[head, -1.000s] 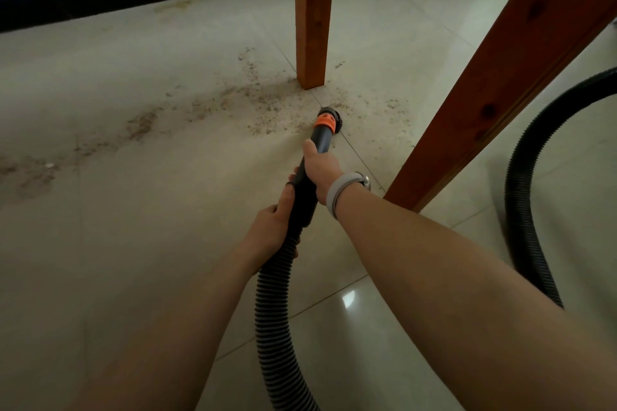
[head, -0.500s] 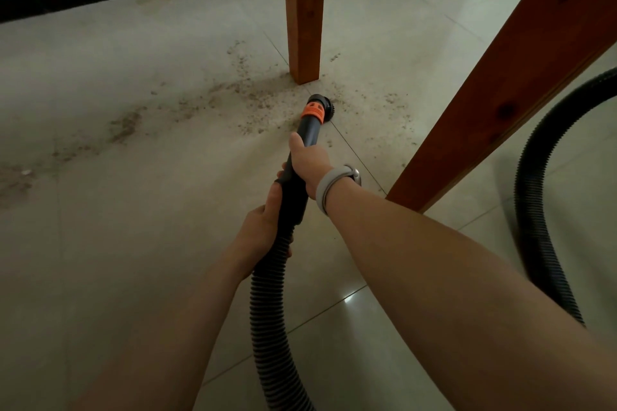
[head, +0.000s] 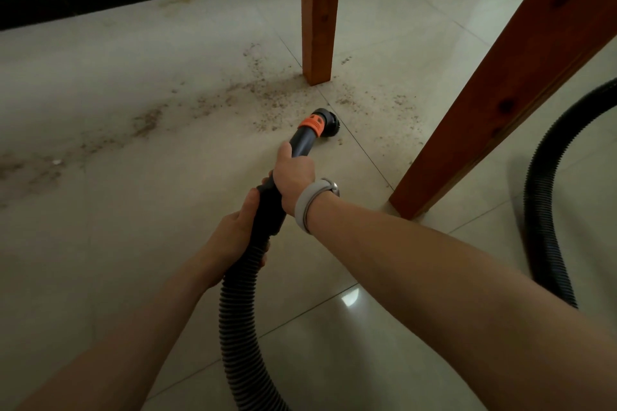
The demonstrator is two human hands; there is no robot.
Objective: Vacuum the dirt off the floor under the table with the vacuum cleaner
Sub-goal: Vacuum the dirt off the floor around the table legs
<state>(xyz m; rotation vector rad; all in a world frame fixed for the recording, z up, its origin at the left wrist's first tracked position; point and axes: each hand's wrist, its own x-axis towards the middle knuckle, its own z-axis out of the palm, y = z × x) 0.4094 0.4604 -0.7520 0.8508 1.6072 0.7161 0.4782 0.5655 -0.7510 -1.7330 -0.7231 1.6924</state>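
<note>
near: left hand (head: 233, 237) clenched on the ribbed vacuum hose (head: 238, 327); right hand (head: 293, 173) grasping the wand (head: 300, 147). beyond: brush nozzle (head: 329, 122) on the floor (head: 100, 227), amid dirt (head: 267, 100), before the far bench leg (head: 320, 13).

Both arms are reaching forward; the right hand (head: 293, 173) is closing its grip ahead of the left hand (head: 237, 237), both wrapped tight.

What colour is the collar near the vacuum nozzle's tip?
Orange, on the collar just behind the black brush head, seen in the head view.
</note>
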